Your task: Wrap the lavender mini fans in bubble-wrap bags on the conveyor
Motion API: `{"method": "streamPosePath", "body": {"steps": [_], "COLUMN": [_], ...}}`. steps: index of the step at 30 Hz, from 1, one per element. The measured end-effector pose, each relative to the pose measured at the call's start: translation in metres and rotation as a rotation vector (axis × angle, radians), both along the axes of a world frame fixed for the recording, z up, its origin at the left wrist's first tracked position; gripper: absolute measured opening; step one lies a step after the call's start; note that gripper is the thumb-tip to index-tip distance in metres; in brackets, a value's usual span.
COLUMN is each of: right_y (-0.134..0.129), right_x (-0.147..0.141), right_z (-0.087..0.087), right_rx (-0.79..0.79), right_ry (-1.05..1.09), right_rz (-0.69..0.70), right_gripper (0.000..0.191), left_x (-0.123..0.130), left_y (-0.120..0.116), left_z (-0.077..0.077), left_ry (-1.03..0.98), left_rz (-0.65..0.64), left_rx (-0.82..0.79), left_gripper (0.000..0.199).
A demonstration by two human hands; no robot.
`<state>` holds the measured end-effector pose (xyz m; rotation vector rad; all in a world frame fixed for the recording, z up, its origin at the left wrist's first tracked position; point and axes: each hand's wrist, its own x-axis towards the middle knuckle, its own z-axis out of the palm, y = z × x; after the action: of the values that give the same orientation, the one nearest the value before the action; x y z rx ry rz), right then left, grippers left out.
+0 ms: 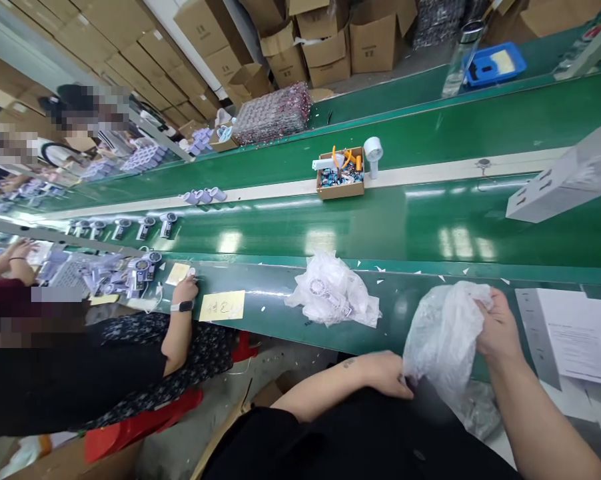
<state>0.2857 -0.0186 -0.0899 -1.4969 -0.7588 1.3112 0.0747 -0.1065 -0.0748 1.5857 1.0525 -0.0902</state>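
Over the near edge of the green bench, a crumpled clear plastic bag [443,333] hangs between my hands. The bag's upper right corner is pinched in my right hand [501,330]. Low in front of my body, my left hand [389,375] has its fingers closed at the bag's lower left edge. Further left on the bench lies a heap of clear plastic bags [353,303]. Within that heap, a small pale handheld fan [323,290] shows through the plastic. It is apart from both hands.
White printed sheets [575,333] lie at right. Beyond the bench, a green conveyor [280,230] carries handheld fans [168,225] and a white carton [545,193]. A small box of batteries [340,189] stands midway. At left, a co-worker's hand [184,290] is near a yellow note [222,306].
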Motion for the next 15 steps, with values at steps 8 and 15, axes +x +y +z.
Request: {"method": "streamPosePath", "body": {"steps": [8, 15], "right_y": [-0.004, -0.017], "right_x": [0.012, -0.006], "right_z": [-0.001, 0.054], "right_rx": [-0.377, 0.118], "right_ry": [0.370, -0.118], "right_rz": [0.672, 1.280], "right_gripper": [0.047, 0.021], "left_x": [-0.053, -0.063], "left_y": [0.069, 0.031], "left_z": [-0.006, 0.026], "left_ry": [0.706, 0.163], "left_rz": [0.275, 0.452], "left_rx": [0.357, 0.627], "left_gripper": [0.026, 0.051]}}
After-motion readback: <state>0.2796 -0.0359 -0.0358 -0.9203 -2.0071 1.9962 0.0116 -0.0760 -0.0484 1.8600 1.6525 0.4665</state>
